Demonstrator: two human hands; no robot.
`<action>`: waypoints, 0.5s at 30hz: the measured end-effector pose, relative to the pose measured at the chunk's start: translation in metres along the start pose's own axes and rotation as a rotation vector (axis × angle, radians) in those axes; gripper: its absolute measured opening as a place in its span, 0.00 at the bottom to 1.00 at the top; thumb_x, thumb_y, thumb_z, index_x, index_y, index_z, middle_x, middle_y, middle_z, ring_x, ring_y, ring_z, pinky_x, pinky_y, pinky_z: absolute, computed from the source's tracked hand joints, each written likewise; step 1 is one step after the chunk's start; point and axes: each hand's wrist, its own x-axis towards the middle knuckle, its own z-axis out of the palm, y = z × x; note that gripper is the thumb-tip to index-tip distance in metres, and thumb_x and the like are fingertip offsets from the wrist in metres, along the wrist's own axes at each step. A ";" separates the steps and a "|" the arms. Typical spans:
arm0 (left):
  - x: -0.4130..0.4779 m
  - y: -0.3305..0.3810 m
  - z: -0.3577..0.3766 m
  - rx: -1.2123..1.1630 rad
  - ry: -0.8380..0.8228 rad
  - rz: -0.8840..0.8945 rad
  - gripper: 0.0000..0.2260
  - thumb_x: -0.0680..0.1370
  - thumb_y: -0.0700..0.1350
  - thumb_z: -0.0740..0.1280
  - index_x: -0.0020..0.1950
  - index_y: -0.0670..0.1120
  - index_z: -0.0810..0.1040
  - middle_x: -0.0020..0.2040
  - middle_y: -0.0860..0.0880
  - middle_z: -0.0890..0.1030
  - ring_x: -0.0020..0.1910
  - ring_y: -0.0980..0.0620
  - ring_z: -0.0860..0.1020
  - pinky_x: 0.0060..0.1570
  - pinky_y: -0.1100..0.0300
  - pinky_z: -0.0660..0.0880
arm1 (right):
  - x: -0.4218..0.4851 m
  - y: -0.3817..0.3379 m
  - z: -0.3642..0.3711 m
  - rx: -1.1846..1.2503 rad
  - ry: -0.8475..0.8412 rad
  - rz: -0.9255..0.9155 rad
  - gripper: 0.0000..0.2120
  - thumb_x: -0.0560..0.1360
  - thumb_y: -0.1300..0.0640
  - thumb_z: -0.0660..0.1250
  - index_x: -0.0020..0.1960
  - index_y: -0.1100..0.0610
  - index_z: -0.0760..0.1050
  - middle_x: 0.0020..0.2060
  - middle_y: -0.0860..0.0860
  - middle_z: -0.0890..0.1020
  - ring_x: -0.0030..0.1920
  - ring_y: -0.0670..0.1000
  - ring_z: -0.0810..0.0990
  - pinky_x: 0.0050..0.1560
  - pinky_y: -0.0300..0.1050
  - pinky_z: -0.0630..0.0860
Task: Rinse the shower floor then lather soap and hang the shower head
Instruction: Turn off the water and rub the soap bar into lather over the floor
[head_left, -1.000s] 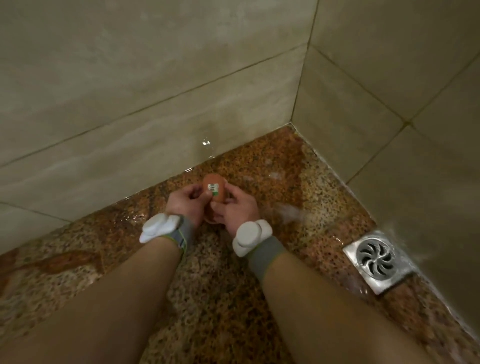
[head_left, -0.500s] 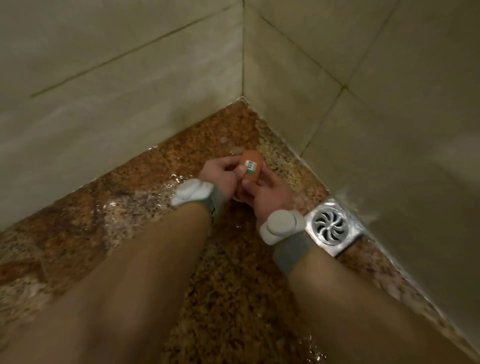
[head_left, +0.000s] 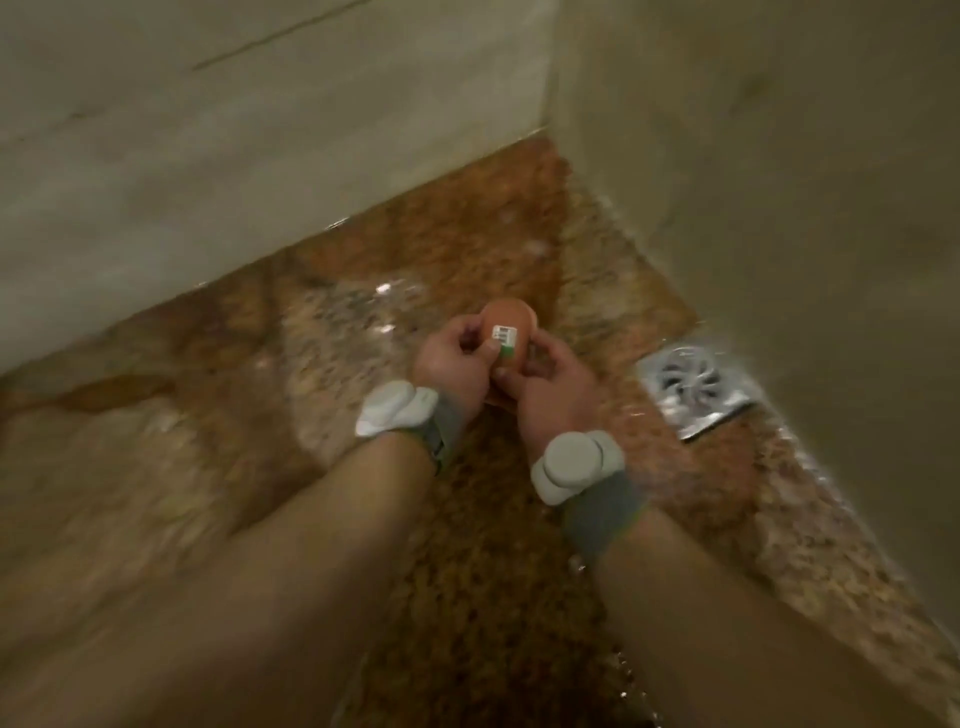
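In the corner of a tiled shower, over the wet shower floor (head_left: 363, 322), both hands meet around a rounded orange-brown bar of soap (head_left: 508, 316). The left hand (head_left: 454, 361) grips it from the left side. Its fingers are curled in toward the palm and its thumb lies against the face of the bar, at the edge of a small white-and-green sticker (head_left: 505, 340). The right hand (head_left: 553, 387) holds the bar from below and from the right, with its fingers curled round the lower edge. The frame is smeared by motion, so the right thumb seems to touch the bar just under the sticker, but I cannot be sure.

The top of the soap shows above both hands, and its lower part is hidden behind them. It sits between the person's forearms and the corner where the two beige walls (head_left: 260, 156) meet.

Each wrist wears a grey band with a rounded white device, the left wrist band (head_left: 395, 415) and the right wrist band (head_left: 576, 465). A square metal drain (head_left: 693, 387) is set in the floor to the right of the hands, close to the right-hand wall. The floor is speckled brown stone with bright glints of water on it.
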 end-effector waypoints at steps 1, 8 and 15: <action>-0.013 -0.013 -0.025 -0.012 0.066 -0.041 0.12 0.75 0.39 0.67 0.59 0.44 0.78 0.45 0.52 0.79 0.44 0.53 0.77 0.41 0.70 0.74 | -0.017 0.010 0.019 -0.021 -0.069 0.011 0.27 0.64 0.72 0.71 0.57 0.50 0.78 0.41 0.51 0.84 0.42 0.50 0.83 0.42 0.50 0.82; -0.087 -0.083 -0.181 -0.154 0.335 -0.250 0.08 0.75 0.35 0.67 0.53 0.39 0.78 0.40 0.48 0.77 0.40 0.51 0.75 0.40 0.60 0.74 | -0.124 0.053 0.136 -0.097 -0.413 0.147 0.24 0.65 0.74 0.66 0.54 0.51 0.78 0.46 0.61 0.83 0.45 0.64 0.83 0.42 0.63 0.81; -0.102 -0.155 -0.243 -0.303 0.371 -0.250 0.06 0.74 0.37 0.69 0.51 0.43 0.79 0.40 0.50 0.79 0.44 0.48 0.78 0.45 0.56 0.77 | -0.153 0.089 0.188 -0.315 -0.508 0.126 0.19 0.70 0.66 0.72 0.59 0.57 0.77 0.49 0.60 0.82 0.46 0.59 0.84 0.43 0.59 0.82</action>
